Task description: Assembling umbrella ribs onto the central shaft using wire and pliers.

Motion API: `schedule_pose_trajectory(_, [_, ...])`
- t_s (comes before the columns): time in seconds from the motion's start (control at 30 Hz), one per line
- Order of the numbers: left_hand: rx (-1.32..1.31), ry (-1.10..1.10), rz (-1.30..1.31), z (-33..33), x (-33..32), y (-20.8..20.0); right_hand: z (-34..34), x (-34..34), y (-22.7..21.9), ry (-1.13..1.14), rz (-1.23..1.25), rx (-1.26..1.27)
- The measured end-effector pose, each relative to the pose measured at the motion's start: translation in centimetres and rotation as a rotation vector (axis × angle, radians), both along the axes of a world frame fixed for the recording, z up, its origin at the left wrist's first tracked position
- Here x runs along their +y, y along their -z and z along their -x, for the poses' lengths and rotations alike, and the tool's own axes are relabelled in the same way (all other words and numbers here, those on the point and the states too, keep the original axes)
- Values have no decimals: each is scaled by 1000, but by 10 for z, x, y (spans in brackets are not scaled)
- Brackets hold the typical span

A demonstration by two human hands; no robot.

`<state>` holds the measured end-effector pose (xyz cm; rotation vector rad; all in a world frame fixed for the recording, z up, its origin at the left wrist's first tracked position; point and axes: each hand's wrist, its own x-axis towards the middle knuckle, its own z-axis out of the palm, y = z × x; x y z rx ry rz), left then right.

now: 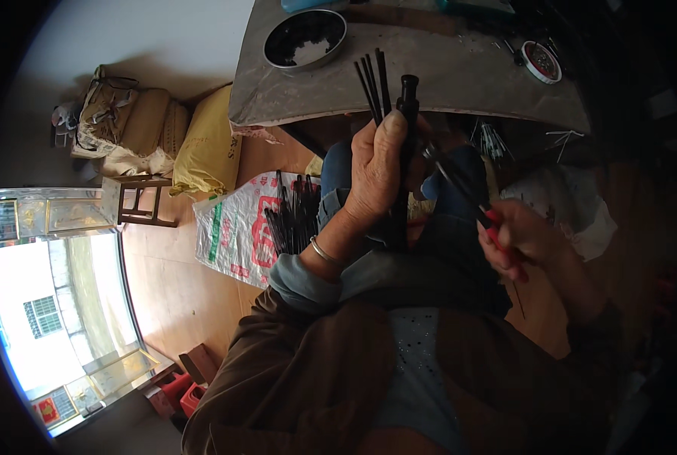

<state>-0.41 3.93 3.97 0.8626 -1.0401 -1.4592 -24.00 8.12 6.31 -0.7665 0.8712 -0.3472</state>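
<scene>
My left hand [376,163], with a bracelet at its wrist, is closed round several thin black rods [369,87]. A thicker black rod with a knobbed end [409,89] rises beside its thumb; its lower part runs down over my lap in shadow. My right hand [524,239] grips red-handled pliers [463,182], whose metal head points up and left toward the thicker rod. Whether the head touches anything is too dark to tell. On a printed white plastic sack [236,227] to the left lies a pile of black rods [296,208].
Ahead stands a grey table [429,72] holding a bowl of black and white bits [306,42] and a round lid with small pieces [541,62]. To the left are a wooden stool [145,201] and a yellow sack [209,144]. Thin metal rods [491,142] are beneath the table's right.
</scene>
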Motion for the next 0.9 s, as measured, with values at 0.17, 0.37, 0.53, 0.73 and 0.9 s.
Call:
schedule_pose_trajectory(0.17, [-11, -24, 19, -1, -2, 9, 4, -19, -8, -281, 660, 406])
schedule_pose_trajectory(0.37, [21, -61, 39, -3, -4, 9, 3, -15, -13, -123, 231, 59])
schedule_pose_trajectory(0.53, [40, 16, 49, 0, -3, 7, 13, -7, 20, -206, -229, -493])
schedule_pose_trajectory(0.73, [23, -101, 14, -8, -6, 12, -6, -29, -26, -242, 804, 576])
schedule_pose_trajectory(0.9, [80, -151, -12, -9, -12, 16, -36, -4, 1, -143, 637, 411])
